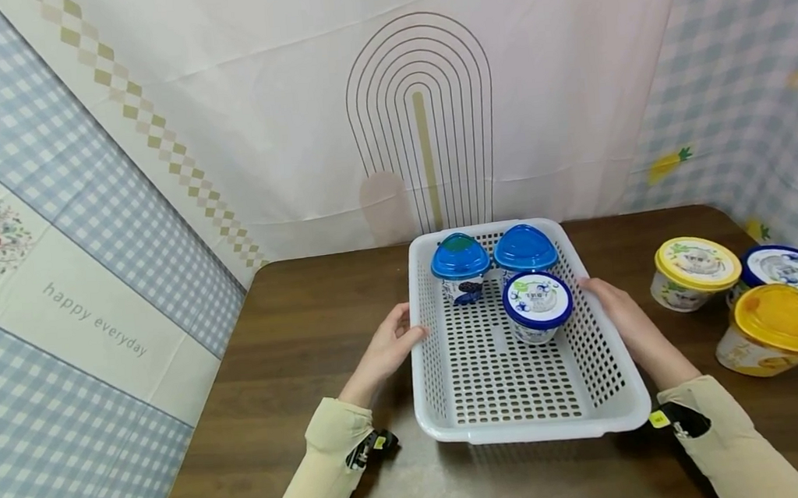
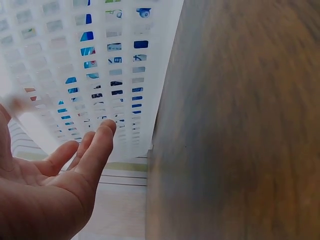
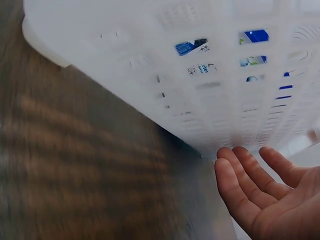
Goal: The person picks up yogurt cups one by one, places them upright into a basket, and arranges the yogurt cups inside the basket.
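Note:
Between the two hands is a white perforated plastic basket (image 1: 526, 430), with shadow under its near end. My left hand (image 1: 384, 352) grips its left rim, thumb over the edge and fingers (image 2: 95, 155) against the outer wall. On the opposite side my right hand (image 1: 621, 316) holds the right rim, its fingers (image 3: 240, 187) under the rim along the wall. Inside, toward the far end, stand two tubs with rounded-triangular blue lids, a left tub (image 1: 461, 266) and a right tub (image 1: 526, 248). A round tub (image 1: 538, 306) with a white, blue-edged lid stands in front of them.
On the right of the brown wooden table (image 1: 293, 335) stand a yellow-lidded round tub (image 1: 696, 272), a blue-rimmed tub (image 1: 791, 271) and a tub with an orange-yellow lid (image 1: 781, 328). A patterned cloth (image 1: 277, 133) hangs behind the table.

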### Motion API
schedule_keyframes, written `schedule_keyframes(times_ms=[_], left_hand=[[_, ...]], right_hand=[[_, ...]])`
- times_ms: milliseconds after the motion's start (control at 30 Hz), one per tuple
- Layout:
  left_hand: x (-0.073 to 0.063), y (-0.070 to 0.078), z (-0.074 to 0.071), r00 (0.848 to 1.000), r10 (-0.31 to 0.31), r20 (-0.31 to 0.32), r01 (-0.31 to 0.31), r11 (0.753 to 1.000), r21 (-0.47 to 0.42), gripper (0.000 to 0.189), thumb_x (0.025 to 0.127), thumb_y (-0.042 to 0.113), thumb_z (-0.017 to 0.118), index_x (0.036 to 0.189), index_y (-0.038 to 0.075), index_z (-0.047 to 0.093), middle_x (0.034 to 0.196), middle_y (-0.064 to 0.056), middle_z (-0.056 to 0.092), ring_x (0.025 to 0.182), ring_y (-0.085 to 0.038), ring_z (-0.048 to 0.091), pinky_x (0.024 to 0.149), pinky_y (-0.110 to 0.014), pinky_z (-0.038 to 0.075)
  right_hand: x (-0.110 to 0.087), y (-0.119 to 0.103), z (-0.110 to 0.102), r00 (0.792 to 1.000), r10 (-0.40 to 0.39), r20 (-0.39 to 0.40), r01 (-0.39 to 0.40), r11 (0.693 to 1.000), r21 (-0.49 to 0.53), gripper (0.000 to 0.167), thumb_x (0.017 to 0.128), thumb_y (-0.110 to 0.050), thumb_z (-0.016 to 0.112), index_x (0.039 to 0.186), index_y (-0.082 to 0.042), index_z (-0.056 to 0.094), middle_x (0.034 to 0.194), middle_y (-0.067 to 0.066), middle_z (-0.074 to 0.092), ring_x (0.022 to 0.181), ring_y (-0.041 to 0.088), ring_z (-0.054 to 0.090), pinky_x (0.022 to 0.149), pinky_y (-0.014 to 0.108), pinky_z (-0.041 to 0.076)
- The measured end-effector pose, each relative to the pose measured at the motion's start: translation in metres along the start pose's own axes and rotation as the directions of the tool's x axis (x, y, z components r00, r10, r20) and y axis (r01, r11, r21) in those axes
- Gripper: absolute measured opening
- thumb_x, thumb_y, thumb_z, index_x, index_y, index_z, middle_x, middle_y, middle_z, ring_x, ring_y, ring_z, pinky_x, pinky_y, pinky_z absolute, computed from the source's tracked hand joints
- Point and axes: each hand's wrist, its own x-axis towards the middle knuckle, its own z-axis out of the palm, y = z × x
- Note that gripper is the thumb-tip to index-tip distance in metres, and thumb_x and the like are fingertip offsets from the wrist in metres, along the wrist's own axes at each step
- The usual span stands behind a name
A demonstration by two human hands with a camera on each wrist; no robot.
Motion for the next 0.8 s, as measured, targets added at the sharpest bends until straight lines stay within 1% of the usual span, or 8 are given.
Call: schedule_keyframes(times_ms=[100, 267, 433, 567, 667, 733, 800], left_hand=[[-0.001, 0.000, 0.001, 1.000, -0.007, -0.009, 0.007, 1.000, -0.012, 0.053, 0.091, 0.014, 0.062, 0.141, 0.001, 0.048, 0.130, -0.019, 0.058, 0.108, -0.028, 0.064, 0.093, -0.041, 0.054], [-0.001, 0.000, 0.001, 1.000, -0.011, -0.013, 0.011, 1.000, -0.023, 0.053, 0.090, 0.015, 0.062, 0.140, 0.001, 0.049, 0.129, -0.020, 0.059, 0.106, -0.027, 0.064, 0.092, -0.042, 0.055], [-0.001, 0.001, 0.002, 1.000, -0.011, -0.011, 0.011, 0.999, -0.032, 0.054, 0.091, 0.016, 0.062, 0.141, 0.001, 0.048, 0.131, -0.021, 0.059, 0.107, -0.028, 0.064, 0.092, -0.042, 0.055], [0.000, 0.000, 0.002, 1.000, -0.016, -0.005, 0.016, 0.999, -0.036, 0.055, 0.092, 0.015, 0.061, 0.143, 0.000, 0.046, 0.134, -0.022, 0.057, 0.109, -0.029, 0.063, 0.092, -0.042, 0.054], [0.000, -0.001, 0.002, 1.000, -0.017, 0.000, 0.017, 0.999, -0.038, 0.056, 0.093, 0.014, 0.060, 0.144, -0.002, 0.044, 0.135, -0.024, 0.056, 0.110, -0.030, 0.063, 0.092, -0.043, 0.054], [0.000, 0.000, 0.002, 1.000, -0.020, 0.001, 0.020, 0.999, -0.042, 0.056, 0.093, 0.014, 0.060, 0.144, -0.002, 0.044, 0.135, -0.024, 0.056, 0.111, -0.030, 0.063, 0.093, -0.044, 0.054], [-0.001, 0.000, 0.002, 1.000, -0.027, -0.001, 0.027, 0.999, -0.038, 0.055, 0.094, 0.015, 0.060, 0.144, 0.000, 0.044, 0.135, -0.023, 0.057, 0.110, -0.030, 0.063, 0.093, -0.045, 0.054]], right_hand=[[-0.001, -0.001, -0.001, 1.000, -0.001, 0.001, 0.001, 1.000, -0.017, 0.085, 0.103, -0.064, 0.031, 0.162, -0.008, 0.008, 0.147, 0.036, 0.038, 0.102, 0.033, 0.068, 0.078, 0.054, 0.059], [-0.001, -0.003, -0.004, 1.000, -0.010, 0.001, 0.010, 0.996, -0.087, 0.085, 0.104, -0.063, 0.029, 0.160, -0.002, 0.011, 0.141, 0.038, 0.043, 0.097, 0.031, 0.070, 0.075, 0.052, 0.060], [-0.003, -0.005, -0.008, 0.998, -0.055, -0.022, 0.050, 0.981, -0.188, 0.083, 0.104, -0.061, 0.030, 0.157, 0.002, 0.020, 0.136, 0.037, 0.049, 0.095, 0.030, 0.071, 0.074, 0.048, 0.061], [-0.006, -0.007, -0.012, 0.996, -0.055, -0.070, 0.032, 0.955, -0.294, 0.089, 0.100, -0.067, 0.034, 0.155, 0.002, 0.025, 0.136, 0.034, 0.051, 0.102, 0.033, 0.068, 0.080, 0.048, 0.059], [-0.009, -0.008, -0.015, 0.993, -0.056, -0.102, 0.016, 0.937, -0.350, 0.092, 0.098, -0.070, 0.035, 0.155, 0.002, 0.028, 0.138, 0.033, 0.050, 0.110, 0.039, 0.064, 0.085, 0.051, 0.057], [-0.010, -0.008, -0.017, 0.991, -0.078, -0.113, 0.032, 0.931, -0.363, 0.090, 0.099, -0.068, 0.036, 0.154, 0.003, 0.029, 0.138, 0.033, 0.050, 0.114, 0.042, 0.060, 0.087, 0.053, 0.055], [-0.012, -0.008, -0.020, 0.986, -0.113, -0.121, 0.061, 0.927, -0.369, 0.086, 0.101, -0.065, 0.037, 0.152, 0.004, 0.031, 0.136, 0.033, 0.050, 0.114, 0.044, 0.059, 0.087, 0.052, 0.056]])
